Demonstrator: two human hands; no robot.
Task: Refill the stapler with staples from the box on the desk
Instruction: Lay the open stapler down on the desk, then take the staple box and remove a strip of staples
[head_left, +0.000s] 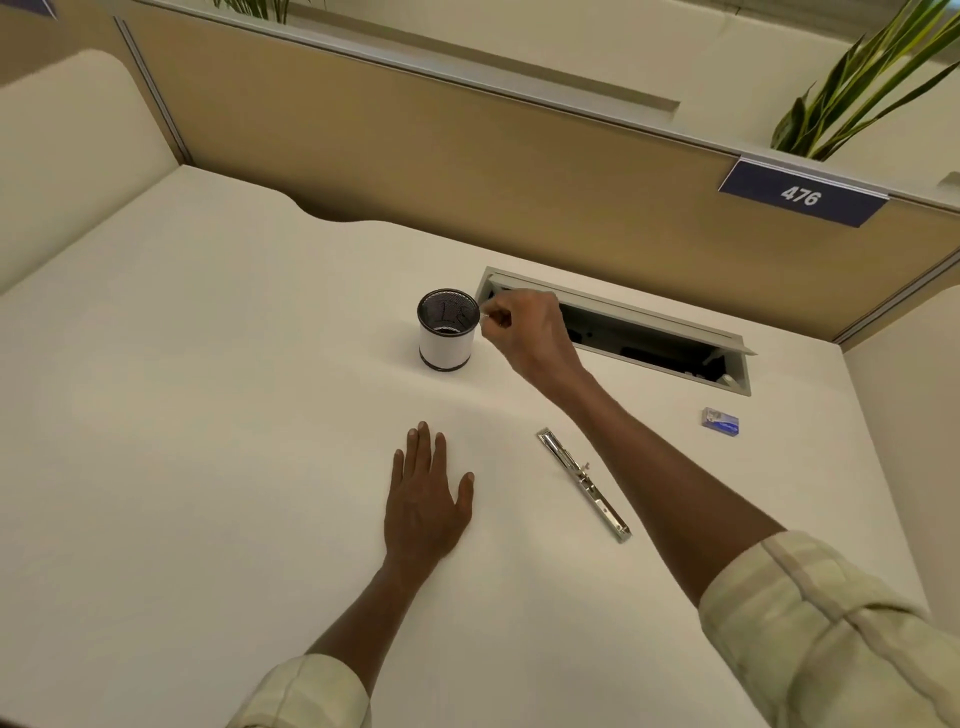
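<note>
The silver stapler (583, 483) lies folded out flat on the white desk (208, 415), right of centre. A small blue staple box (720, 420) rests farther right, apart from both hands. My right hand (530, 332) hovers at the rim of a black mesh pen cup (448, 329), fingers pinched on something tiny and pale that I cannot identify. My left hand (427, 499) lies flat on the desk, palm down, fingers apart, left of the stapler.
An open cable hatch (649, 332) is set in the desk behind my right hand. A tan partition (467, 156) with a blue "476" sign (802, 195) runs along the back. Plants (857, 88) stand beyond it.
</note>
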